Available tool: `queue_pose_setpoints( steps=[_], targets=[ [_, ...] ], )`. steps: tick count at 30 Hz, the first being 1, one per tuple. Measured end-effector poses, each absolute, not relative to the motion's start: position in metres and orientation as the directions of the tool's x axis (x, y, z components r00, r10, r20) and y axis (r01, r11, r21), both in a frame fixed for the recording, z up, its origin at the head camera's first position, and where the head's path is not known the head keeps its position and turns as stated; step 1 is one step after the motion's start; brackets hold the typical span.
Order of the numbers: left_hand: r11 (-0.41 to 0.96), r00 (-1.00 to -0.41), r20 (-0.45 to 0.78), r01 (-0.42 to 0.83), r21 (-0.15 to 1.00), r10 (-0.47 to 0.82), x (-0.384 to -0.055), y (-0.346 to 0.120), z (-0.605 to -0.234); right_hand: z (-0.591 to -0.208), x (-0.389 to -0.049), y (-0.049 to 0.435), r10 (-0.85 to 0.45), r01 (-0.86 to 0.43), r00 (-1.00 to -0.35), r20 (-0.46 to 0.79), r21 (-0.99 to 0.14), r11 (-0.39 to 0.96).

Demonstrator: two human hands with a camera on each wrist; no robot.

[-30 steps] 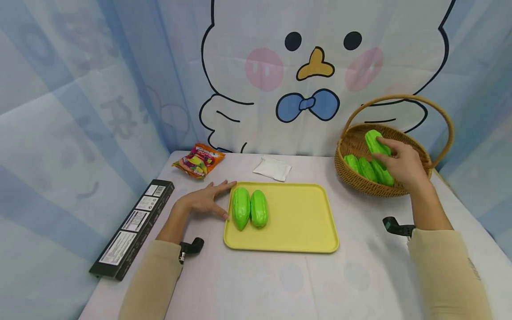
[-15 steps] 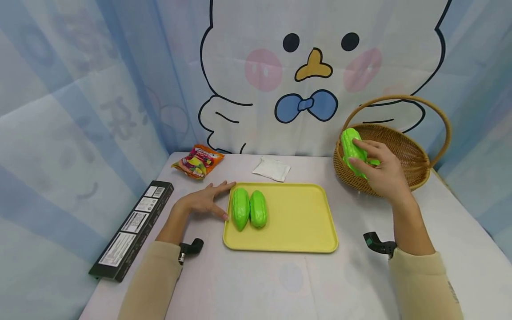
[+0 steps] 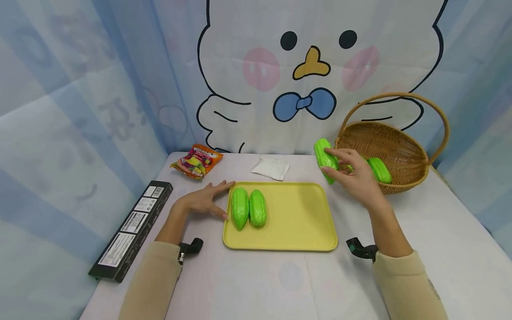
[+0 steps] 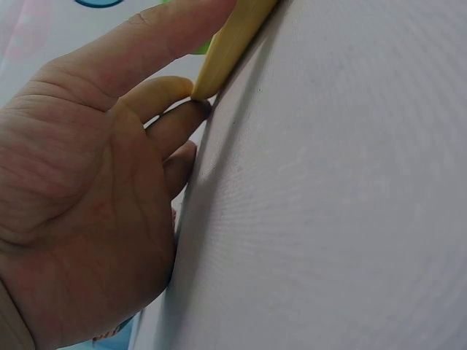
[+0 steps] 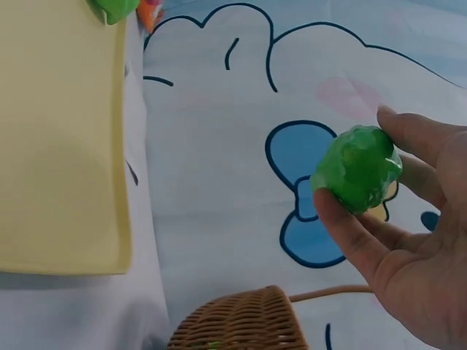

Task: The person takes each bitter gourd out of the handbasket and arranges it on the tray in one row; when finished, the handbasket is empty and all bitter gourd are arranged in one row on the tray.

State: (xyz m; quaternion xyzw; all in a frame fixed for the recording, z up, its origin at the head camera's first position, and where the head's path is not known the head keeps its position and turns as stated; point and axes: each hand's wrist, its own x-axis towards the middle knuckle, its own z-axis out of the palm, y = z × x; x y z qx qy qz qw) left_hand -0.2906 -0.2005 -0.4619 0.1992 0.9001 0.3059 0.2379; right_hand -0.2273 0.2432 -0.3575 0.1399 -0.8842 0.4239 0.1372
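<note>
With the yellow tray (image 3: 298,222) as the dial and 12 o'clock pointing away from the person, the right hand (image 3: 358,180) is out at 2 o'clock, pinching a bumpy green gourd (image 3: 324,156) between thumb and fingers. That held gourd is raised above the bench (image 3: 280,284), between 1 and 2 o'clock, between the tray's far right corner and the wicker basket (image 3: 404,153). The basket stands at 2 o'clock, its tall handle arching over it. A second gourd (image 3: 379,170) lies inside toward the basket's 6 o'clock, and a sliver of green shows behind the right hand.

The left hand (image 3: 202,200) is spread at the tray's 9 to 10 o'clock side, thumb and forefinger parted, their tips at the rim. Just inside that rim, at 9 o'clock, two more gourds (image 3: 249,200) lie side by side, lengthwise to the person.

An orange snack bag (image 3: 198,161) lies at 10 o'clock, a white packet (image 3: 270,168) just beyond the tray at 12, and a long black box (image 3: 132,229) slants at 9. Behind everything hangs a curtain (image 3: 240,26) printed with a cartoon bird.
</note>
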Motion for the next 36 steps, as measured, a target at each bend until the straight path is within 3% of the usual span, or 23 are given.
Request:
queue_pose_setpoints(
  steps=[11,22,36],
  targets=[
    [0.739,-0.807,-0.314,0.210,0.640,0.501,-0.290,-0.201,-0.460,-0.374,-0.233,0.223,-0.276,-0.321,-0.938,0.211,-0.829,0.457],
    [0.738,-0.805,-0.322,0.198,0.645,0.497,-0.291,-0.201,-0.461,-0.400,-0.235,0.198,-0.389,-0.392,-0.899,0.201,-0.766,0.509],
    [0.732,-0.806,-0.327,0.184,0.656,0.494,-0.291,-0.201,-0.460,-0.419,-0.230,0.177,-0.434,-0.363,-0.893,0.116,-0.755,0.546]
  ],
)
